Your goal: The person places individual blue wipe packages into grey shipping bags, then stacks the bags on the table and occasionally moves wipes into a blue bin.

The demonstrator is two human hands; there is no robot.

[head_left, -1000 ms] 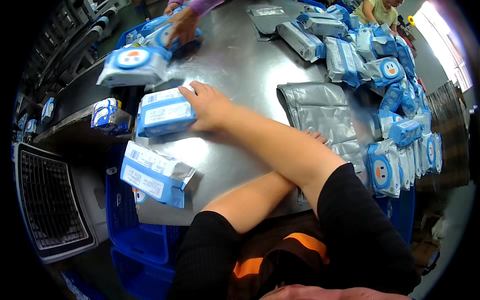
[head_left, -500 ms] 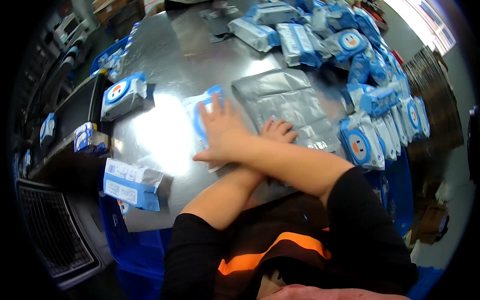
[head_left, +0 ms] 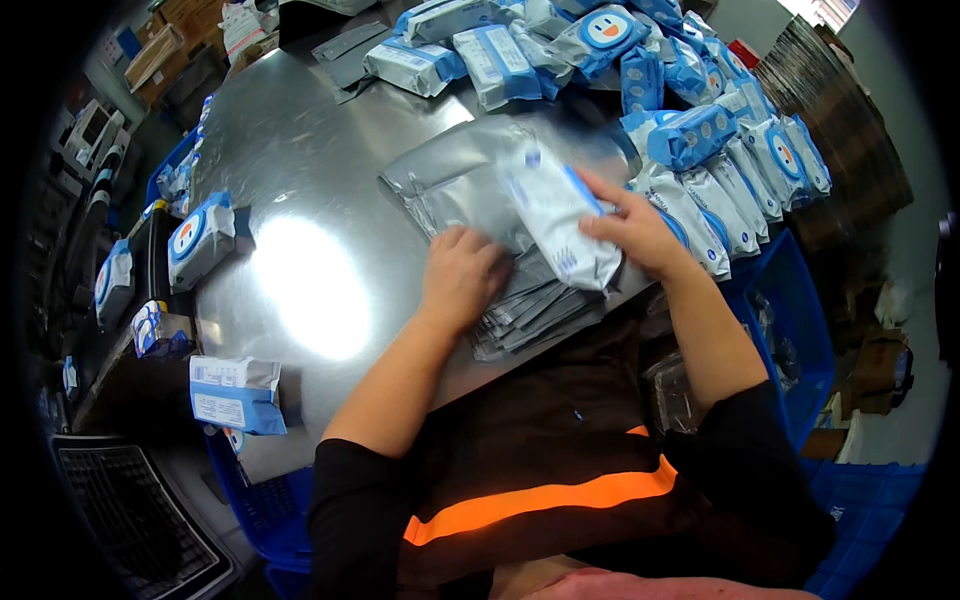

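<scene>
In my right hand (head_left: 640, 228) is a white and blue pack of wipes (head_left: 560, 215), gripped at its right side with the thumb on top. The pack is tilted and slightly blurred, just above a silver-grey plastic mailing bag (head_left: 425, 170). The fingers of my left hand (head_left: 462, 278) are curled at the bag's near edge, their tips partly hidden. Below and between my hands lies a stack of similar grey bags (head_left: 545, 310), close to the table's front edge.
A large heap of wipes packs (head_left: 600, 40) fills the far right of the metal table (head_left: 290, 130). Single packs (head_left: 200, 240) stand at the left, beside a dark conveyor (head_left: 150, 250). Blue crates (head_left: 790, 330) sit below the table on both sides.
My crossed arms have come apart. The right hand has lifted the pack from the table on the left and carried it right, over the bags. The view has shifted.
</scene>
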